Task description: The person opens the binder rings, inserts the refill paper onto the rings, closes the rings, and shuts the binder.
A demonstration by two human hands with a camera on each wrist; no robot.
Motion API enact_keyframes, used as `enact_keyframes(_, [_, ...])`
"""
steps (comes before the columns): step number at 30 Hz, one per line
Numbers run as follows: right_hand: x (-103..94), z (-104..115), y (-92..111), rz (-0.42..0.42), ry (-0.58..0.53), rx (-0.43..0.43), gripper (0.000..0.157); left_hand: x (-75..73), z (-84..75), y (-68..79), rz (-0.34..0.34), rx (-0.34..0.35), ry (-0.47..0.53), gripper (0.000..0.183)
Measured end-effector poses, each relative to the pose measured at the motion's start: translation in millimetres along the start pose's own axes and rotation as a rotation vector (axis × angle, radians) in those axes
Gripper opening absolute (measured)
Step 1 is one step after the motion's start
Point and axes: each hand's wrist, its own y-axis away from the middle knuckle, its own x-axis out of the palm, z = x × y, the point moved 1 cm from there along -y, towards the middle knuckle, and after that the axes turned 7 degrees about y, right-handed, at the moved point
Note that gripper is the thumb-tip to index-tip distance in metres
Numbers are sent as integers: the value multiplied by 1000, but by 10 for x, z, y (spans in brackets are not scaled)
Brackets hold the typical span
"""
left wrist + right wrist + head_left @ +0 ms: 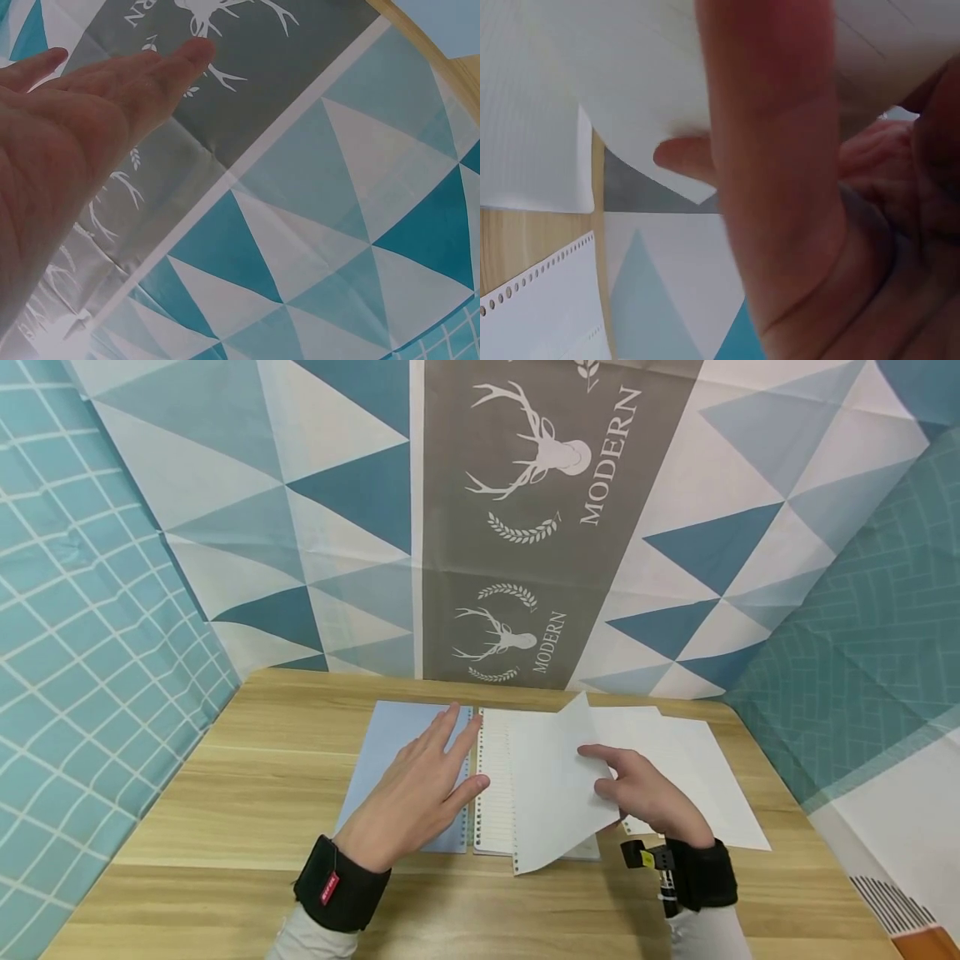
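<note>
A ring-bound notebook lies spread on the table, with its blue cover (pixel 393 731) on the left and lined pages (pixel 492 793) on the right. My left hand (pixel 416 789) hovers over the cover and the ring edge, fingers straight and spread, holding nothing. A loose white sheet (pixel 551 777) with holes along its left edge is lifted and bent over the lined pages. My right hand (pixel 652 793) pinches this sheet by its right side, with index finger and thumb showing on top. Seen from the right wrist, a finger (pixel 772 165) crosses in front of the sheet.
More white sheets (pixel 712 777) overlap on the table to the right, one with punched holes (pixel 540 271) in the right wrist view. Behind the wooden table (pixel 225 810) hangs a patterned cloth (pixel 360 527). Black bands (pixel 341 885) wrap both wrists.
</note>
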Motion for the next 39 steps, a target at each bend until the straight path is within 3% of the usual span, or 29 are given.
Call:
enact_keyframes(6, [21,-25,-32,-79,199,8,45,-6,9,6,11,-8,3,71])
enact_keyframes(12, [22,-17,-48,-138,267,-4,46,-8,16,9,12,-15,6,72])
enact_keyframes(22, [-56,-14,9,-174,134,-131,50,-20,22,12,17,-15,6,71])
enact_keyframes(39, [-84,106,91,-180,24,-179,57,-15,19,13,4,-3,13,73])
